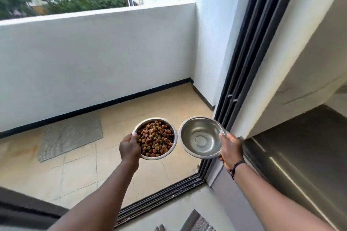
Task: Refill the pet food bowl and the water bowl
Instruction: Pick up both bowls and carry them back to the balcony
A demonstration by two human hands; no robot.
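Observation:
My left hand (130, 148) grips the near left rim of a steel food bowl (173, 143) heaped with brown kibble (155, 139). My right hand (230, 151) holds the right rim of a second steel bowl (201, 137), thumb over the edge. That bowl tilts slightly towards me; its shiny inside shows, and I cannot tell whether water is in it. The two bowls hang side by side in the air, nearly touching, above the balcony floor just beyond the door track.
A tiled balcony floor (116, 157) lies ahead, bounded by a white parapet wall (93, 58). A grey mat (70, 135) lies at the left by the wall. The dark sliding-door track (159, 199) crosses below my arms, its frame (249, 47) rising at the right. A dark cabinet (300, 155) stands at the right.

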